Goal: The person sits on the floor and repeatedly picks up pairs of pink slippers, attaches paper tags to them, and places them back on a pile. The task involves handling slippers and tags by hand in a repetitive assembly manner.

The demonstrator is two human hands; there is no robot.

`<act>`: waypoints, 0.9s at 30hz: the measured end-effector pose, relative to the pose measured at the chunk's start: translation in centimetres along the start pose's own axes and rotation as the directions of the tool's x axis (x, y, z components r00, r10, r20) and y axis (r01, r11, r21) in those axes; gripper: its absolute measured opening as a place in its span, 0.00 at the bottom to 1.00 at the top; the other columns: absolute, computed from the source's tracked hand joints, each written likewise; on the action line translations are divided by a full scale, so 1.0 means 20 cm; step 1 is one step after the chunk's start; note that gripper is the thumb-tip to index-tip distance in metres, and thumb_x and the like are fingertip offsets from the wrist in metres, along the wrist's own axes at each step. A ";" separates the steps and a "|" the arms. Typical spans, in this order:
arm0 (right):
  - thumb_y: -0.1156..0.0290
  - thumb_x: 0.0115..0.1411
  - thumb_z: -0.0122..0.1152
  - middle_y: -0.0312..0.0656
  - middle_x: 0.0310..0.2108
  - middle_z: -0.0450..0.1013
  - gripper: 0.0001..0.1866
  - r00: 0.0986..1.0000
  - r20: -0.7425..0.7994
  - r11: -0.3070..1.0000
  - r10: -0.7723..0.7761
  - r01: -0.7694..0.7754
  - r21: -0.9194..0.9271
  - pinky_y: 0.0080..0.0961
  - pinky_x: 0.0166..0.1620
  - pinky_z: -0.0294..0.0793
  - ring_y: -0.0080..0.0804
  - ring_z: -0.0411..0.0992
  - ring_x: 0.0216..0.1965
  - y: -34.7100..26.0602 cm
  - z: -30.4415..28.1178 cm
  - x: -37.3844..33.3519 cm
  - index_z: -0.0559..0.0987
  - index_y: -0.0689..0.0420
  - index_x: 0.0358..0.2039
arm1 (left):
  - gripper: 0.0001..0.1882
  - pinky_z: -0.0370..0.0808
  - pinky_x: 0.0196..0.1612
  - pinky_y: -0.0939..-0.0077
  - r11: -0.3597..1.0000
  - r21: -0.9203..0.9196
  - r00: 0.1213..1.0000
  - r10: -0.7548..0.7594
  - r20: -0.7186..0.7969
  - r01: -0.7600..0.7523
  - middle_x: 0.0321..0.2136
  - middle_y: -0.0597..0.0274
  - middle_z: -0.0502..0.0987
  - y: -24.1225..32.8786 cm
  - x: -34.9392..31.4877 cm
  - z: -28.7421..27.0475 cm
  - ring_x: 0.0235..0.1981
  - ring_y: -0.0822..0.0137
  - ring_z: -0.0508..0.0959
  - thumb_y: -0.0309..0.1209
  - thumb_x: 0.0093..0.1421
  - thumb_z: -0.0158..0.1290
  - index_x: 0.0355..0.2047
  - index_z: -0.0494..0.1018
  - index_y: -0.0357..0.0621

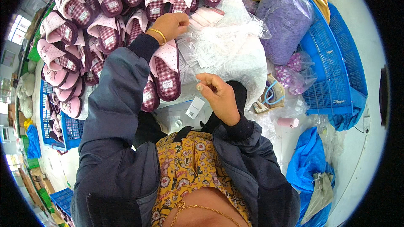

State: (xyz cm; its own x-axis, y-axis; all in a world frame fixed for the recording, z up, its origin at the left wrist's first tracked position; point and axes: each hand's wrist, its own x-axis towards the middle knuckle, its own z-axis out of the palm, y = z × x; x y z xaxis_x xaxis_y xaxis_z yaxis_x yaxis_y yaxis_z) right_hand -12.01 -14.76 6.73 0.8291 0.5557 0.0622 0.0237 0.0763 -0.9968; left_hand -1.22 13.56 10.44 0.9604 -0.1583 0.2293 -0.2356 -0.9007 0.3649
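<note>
My right hand [221, 96] pinches thumb and forefinger together on a thin string, and a white hang tag [195, 107] dangles just beside it. Over the upper end of a pink dotted slipper, my left hand [172, 27] has its fingers curled closed; what lies in them, if anything, is hidden. That slipper [167, 77], with a plaid insole and dark edging, rests at the table's near edge, its mate [148, 96] partly behind it. A heap of thin clear plastic tag strings [214, 52] lies right of my left hand, with pale pink cards [206, 17] beyond.
Many matching slippers [75, 12] are piled across the table's left and far side. Right of the white-covered table [248, 75] stand a bag of purple material [282, 21] and blue plastic crates [320, 54]. A pink roll [288, 122] and blue sheeting [307, 155] lie lower right.
</note>
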 end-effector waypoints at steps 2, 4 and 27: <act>0.76 0.63 0.62 0.32 0.33 0.75 0.12 0.999 -0.010 0.999 -0.032 0.032 -0.013 0.16 0.37 0.70 0.15 0.68 0.32 -0.01 0.00 0.00 0.78 0.62 0.46 | 0.09 0.73 0.36 0.72 0.996 -0.068 0.997 0.050 -0.065 -0.054 0.27 0.58 0.76 0.01 0.00 -0.04 0.28 0.63 0.75 0.30 0.59 0.58 0.36 0.74 0.38; 0.76 0.63 0.61 0.31 0.33 0.75 0.09 0.998 -0.026 0.998 -0.063 0.063 -0.027 0.16 0.38 0.70 0.14 0.68 0.33 -0.06 -0.03 0.01 0.78 0.62 0.44 | 0.10 0.73 0.37 0.71 0.990 -0.121 0.990 0.051 -0.133 -0.067 0.28 0.57 0.76 0.06 0.00 -0.08 0.29 0.65 0.75 0.31 0.60 0.57 0.37 0.74 0.37; 0.77 0.62 0.62 0.31 0.32 0.72 0.15 0.987 -0.150 0.979 -0.060 0.088 0.186 0.13 0.36 0.67 0.14 0.67 0.32 -0.17 0.03 0.16 0.75 0.61 0.49 | 0.08 0.75 0.38 0.72 0.965 -0.228 0.966 0.072 -0.247 -0.130 0.34 0.55 0.80 0.55 -0.54 -0.05 0.34 0.61 0.79 0.25 0.59 0.58 0.39 0.77 0.36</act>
State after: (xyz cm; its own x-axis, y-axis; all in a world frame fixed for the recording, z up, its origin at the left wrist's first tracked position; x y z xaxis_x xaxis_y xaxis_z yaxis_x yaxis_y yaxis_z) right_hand -9.77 -12.85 10.37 0.9003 0.4200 0.1141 -0.0080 0.2780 -0.9606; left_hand -14.27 5.74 12.98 0.8747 -0.1177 0.4702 -0.3858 -0.7563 0.5283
